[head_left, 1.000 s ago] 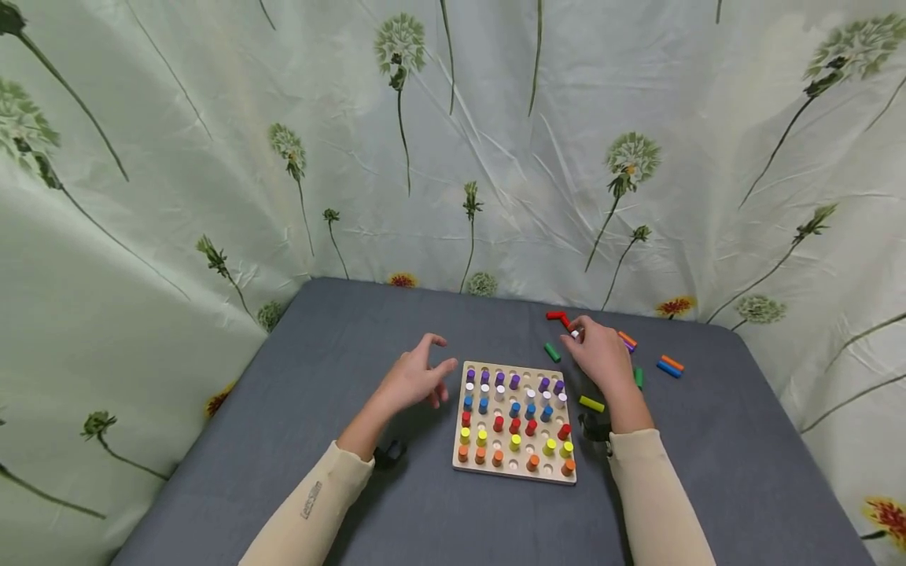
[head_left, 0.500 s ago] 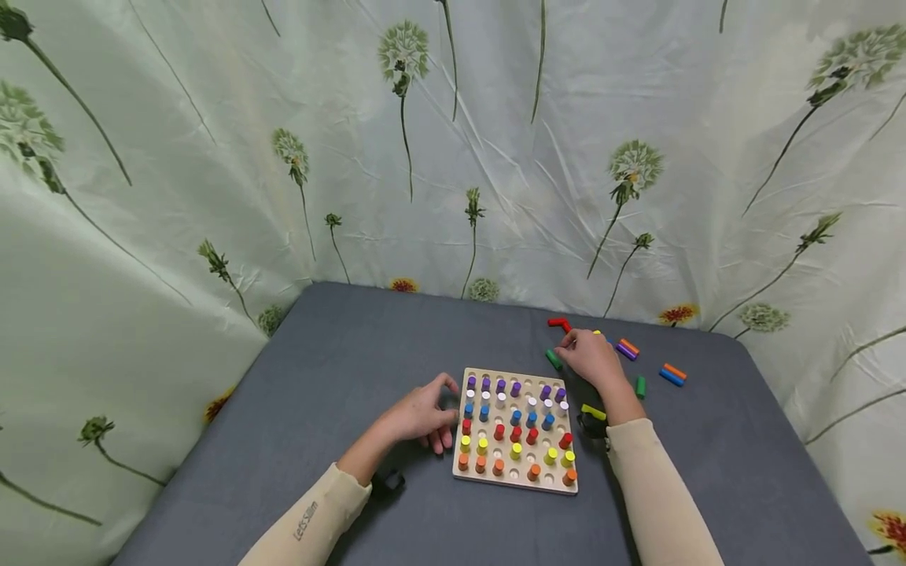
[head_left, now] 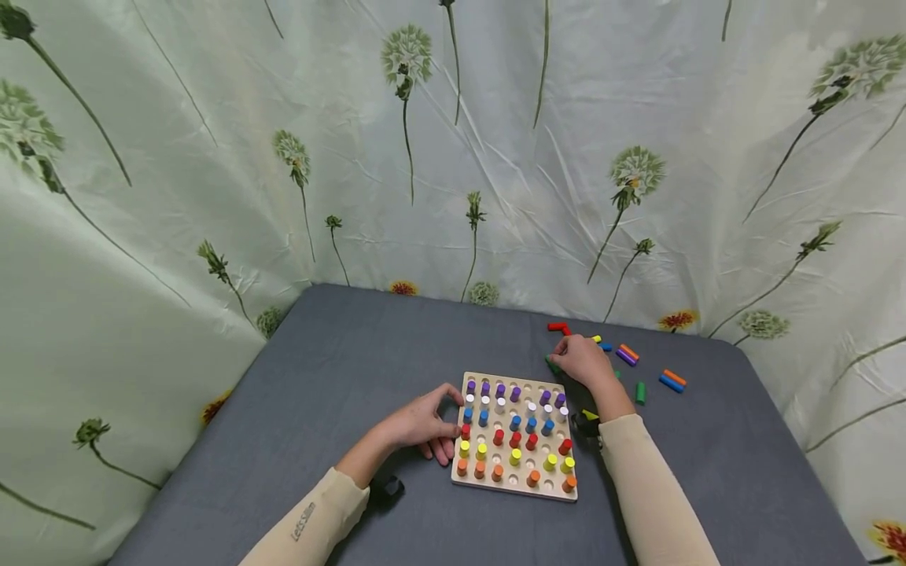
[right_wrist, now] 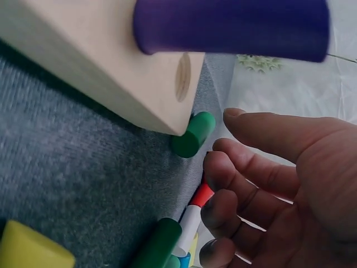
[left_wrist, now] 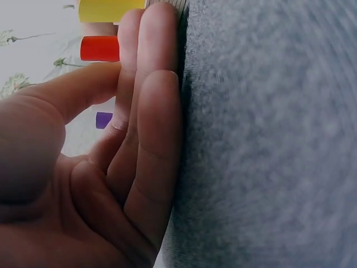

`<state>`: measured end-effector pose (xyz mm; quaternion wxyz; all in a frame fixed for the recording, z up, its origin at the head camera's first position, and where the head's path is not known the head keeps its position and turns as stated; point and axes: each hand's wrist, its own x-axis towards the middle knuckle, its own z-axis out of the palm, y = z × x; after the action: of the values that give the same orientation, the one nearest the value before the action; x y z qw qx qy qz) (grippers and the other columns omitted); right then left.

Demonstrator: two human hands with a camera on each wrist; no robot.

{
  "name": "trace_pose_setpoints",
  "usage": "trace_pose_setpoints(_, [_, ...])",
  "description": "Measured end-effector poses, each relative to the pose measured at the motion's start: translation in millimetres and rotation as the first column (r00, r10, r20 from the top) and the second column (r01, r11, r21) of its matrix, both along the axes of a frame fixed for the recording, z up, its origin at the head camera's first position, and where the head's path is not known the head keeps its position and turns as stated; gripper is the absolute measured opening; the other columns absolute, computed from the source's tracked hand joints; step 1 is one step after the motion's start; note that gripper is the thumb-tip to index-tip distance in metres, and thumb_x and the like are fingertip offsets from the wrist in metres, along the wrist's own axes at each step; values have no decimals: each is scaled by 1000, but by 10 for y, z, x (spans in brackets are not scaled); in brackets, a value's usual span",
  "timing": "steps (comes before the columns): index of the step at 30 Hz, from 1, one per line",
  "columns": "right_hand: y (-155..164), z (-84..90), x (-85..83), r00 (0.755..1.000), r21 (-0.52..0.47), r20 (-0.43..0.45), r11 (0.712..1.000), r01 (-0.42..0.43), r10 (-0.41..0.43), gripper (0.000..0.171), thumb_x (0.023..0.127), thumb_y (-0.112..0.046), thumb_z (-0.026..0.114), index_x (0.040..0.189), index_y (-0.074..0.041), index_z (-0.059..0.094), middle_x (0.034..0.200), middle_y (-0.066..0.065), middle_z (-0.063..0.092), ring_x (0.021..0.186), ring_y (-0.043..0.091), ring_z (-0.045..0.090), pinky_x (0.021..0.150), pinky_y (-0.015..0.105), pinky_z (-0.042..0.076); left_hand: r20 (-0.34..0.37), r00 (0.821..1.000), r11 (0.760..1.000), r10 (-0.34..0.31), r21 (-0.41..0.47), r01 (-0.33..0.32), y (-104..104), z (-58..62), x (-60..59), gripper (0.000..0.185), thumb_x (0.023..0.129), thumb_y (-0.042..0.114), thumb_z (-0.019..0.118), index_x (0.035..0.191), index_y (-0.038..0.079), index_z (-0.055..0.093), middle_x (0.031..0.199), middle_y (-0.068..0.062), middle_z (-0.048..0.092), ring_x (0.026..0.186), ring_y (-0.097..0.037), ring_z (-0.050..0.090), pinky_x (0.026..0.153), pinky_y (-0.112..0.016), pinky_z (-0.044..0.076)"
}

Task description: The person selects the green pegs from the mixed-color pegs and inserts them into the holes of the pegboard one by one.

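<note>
A wooden pegboard (head_left: 514, 489) holds rows of purple, white, blue, red, yellow and orange pegs, with several holes bare. My left hand (head_left: 421, 420) is at its left edge, fingers low by the table and thumb near a red peg (left_wrist: 100, 48). Past the board's far right corner, my right hand (head_left: 582, 362) reaches down to a green peg (head_left: 550, 364) lying on the table. In the right wrist view a small gap shows between thumb and fingertips, just short of that green peg (right_wrist: 193, 134). A purple peg (right_wrist: 231, 28) stands in the board nearby.
Loose pegs lie behind and right of the board: red pegs (head_left: 557, 326), a blue peg (head_left: 671, 384), a purple peg (head_left: 626, 358), another green peg (head_left: 640, 393) and a yellow peg (right_wrist: 33, 248). A white peg (right_wrist: 188, 230) lies there too. A floral curtain (head_left: 340, 157) hangs behind the grey table (head_left: 396, 338).
My left hand has come down from above the table to the board's left edge. My right hand has left the white peg and moved nearer, to the green peg.
</note>
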<state>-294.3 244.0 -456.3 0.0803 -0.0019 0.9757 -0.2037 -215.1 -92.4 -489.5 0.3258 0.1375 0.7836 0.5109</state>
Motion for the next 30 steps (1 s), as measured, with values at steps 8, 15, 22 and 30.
trace_pose_setpoints(8, [10,-40,-29,1000,24,9,1000,5,-5,28,102,-26,71,111,1,73,109,18,75,86,27,66,79,44,56,9,1000,1000,3,10,-3,8,-18,11,41,100,16,72,134,20,50,66,-7,74,54,-13,72,46,-25,50])
trace_pose_setpoints(15, [-1,-59,-64,1000,32,24,999,-5,4,25,101,-23,73,111,-1,74,110,18,76,89,28,68,80,46,56,13,1000,1000,13,-3,-13,2,-18,13,40,100,16,72,134,21,50,65,-6,74,53,-12,71,45,-24,49])
trace_pose_setpoints(22, [-26,-97,-61,999,32,33,999,4,-5,25,98,-21,74,116,-3,74,119,18,75,100,32,70,89,54,57,13,1000,999,27,-25,-27,10,-10,38,39,101,18,73,132,23,51,67,-9,75,54,-15,72,45,-25,49])
trace_pose_setpoints(30, [-55,-91,-70,999,27,-32,999,22,-21,17,96,-18,73,110,-10,72,99,10,72,85,26,65,74,45,52,6,1000,999,30,-29,-29,3,-10,28,39,101,19,73,133,23,51,67,-8,75,53,-14,71,45,-25,48])
